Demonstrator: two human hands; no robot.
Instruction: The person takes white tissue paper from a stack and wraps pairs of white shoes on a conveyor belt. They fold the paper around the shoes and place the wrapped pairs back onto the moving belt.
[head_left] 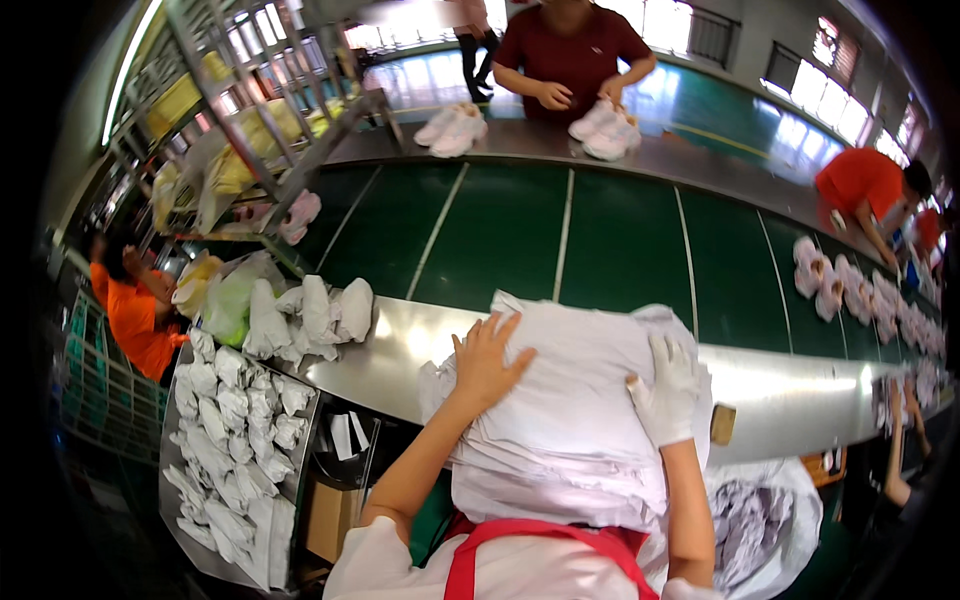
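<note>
Head view: both hands lie flat on a big stack of white paper [570, 400] on the steel table [400, 360] edge. Left hand [487, 362] bare w/ fingers spread wide; right hand [668, 388] gloved, fingers together. Crumpled paper wads [235, 420] in a tray at left.

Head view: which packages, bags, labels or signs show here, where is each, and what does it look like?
Stack of white paper sheets: on the steel ledge, under the left hand and gloved right hand.
Clear plastic bag: left on the ledge, greenish-yellow contents.
White bag: lower right, open, crumpled paper inside.
No labels, signs or screens visible.
</note>
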